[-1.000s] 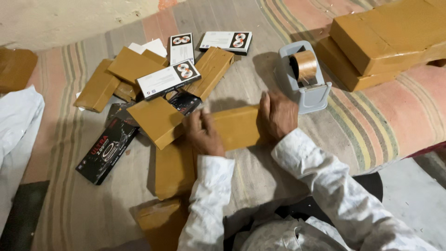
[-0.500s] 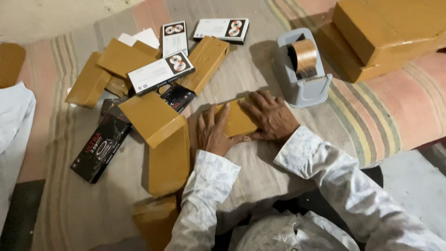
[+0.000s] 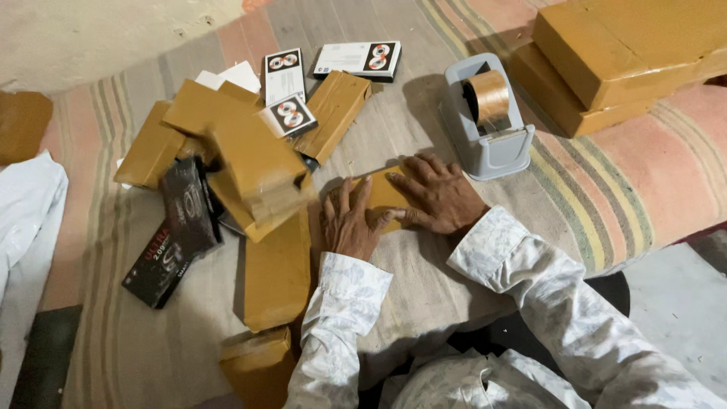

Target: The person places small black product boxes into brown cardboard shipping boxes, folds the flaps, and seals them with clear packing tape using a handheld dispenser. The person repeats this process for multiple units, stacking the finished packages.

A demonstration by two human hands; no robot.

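Observation:
A small brown wrapped package (image 3: pixel 385 195) lies on a striped mat in front of me. My left hand (image 3: pixel 350 221) rests flat on its left part. My right hand (image 3: pixel 438 198) presses down on its right part, fingers spread. Both arms wear white patterned sleeves. To the left, a larger brown package (image 3: pixel 257 163) looks blurred, above a pile of other wrapped packages (image 3: pixel 277 269).
A grey tape dispenser (image 3: pixel 488 117) with brown tape stands just beyond my right hand. Big brown boxes (image 3: pixel 613 53) are stacked at the far right. Black boxes (image 3: pixel 176 231) and white printed boxes (image 3: pixel 356 59) lie to the left and far side. White cloth (image 3: pixel 26 220) at the left edge.
My hands have drawn closer together over the small package, now covering most of it. The brown package at the left has shifted and appears blurred in motion.

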